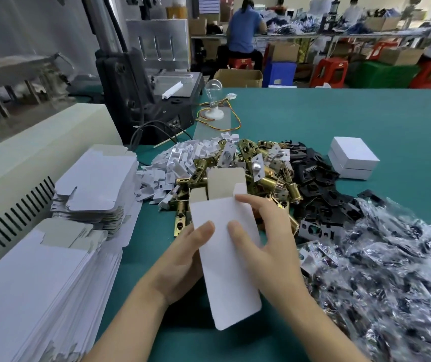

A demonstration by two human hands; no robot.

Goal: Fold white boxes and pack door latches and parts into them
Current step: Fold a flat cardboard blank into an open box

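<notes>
Pinching one blank (226, 259): left hand (180, 259), right hand (269, 246); two folded boxes (353, 158).

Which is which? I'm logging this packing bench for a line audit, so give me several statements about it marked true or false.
1. The left hand and the right hand both hold one white box blank. True.
2. The brass latches sit inside a cardboard carton. False: they lie in a loose heap on the green table.
3. Two closed white boxes are stacked beyond the heap, to the right. True.
4. The stacks of flat blanks are on the person's right. False: they are on the left.
5. Black plates lie right of the brass latches. True.
</notes>
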